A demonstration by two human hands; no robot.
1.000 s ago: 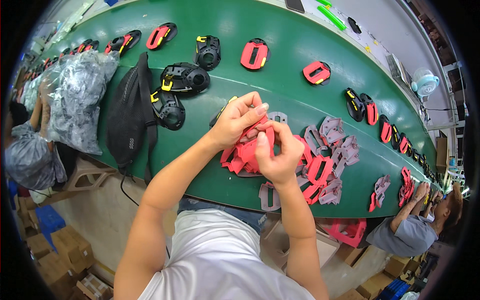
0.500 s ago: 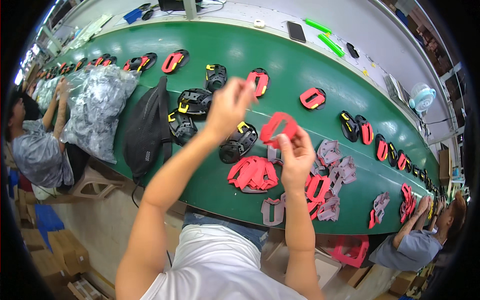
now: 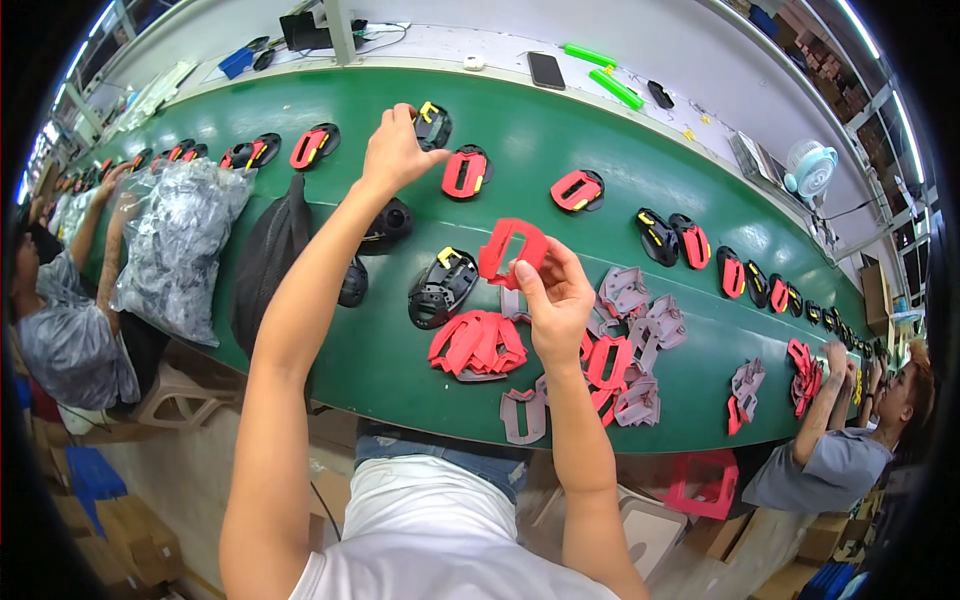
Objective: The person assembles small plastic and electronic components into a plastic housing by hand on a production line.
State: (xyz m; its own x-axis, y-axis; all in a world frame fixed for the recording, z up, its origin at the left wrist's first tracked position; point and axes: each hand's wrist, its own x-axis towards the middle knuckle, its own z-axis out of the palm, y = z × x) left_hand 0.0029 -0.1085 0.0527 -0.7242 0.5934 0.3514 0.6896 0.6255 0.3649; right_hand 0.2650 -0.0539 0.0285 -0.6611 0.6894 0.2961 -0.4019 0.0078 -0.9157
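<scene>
Green counter (image 3: 560, 160) curves from 9 o'clock up and round to 3 o'clock, with black-and-red assembled parts strung along its far side. Black bag (image 3: 268, 262) and a clear plastic sack (image 3: 180, 240) sit at 9 o'clock of the person's arms. Other workers sit at the left edge and at lower right, hands on their own parts.

Left hand (image 3: 395, 152) is stretched far out to 12 o'clock, fingers curled down over a black part (image 3: 432, 124) with a yellow clip near the far row; whether the grip is actually closed on it cannot be told from this angle, it is at least touching or just over it.

Right hand (image 3: 555, 300) is near centre, grip pinched closed on a red frame piece (image 3: 512, 250), held up off the counter, long axis roughly upright, tilted slightly to 1 o'clock.

Key relation: a black shell (image 3: 441, 287) lies on the counter just at 9 o'clock of the red frame piece, long axis running 1 to 7 o'clock. Right hand is clearly the nearer one; left hand is well apart from it.

Red stack (image 3: 478, 345) lies at 7 o'clock of the right hand, grey and red loose pieces (image 3: 625, 340) at 3 to 5 o'clock.
</scene>
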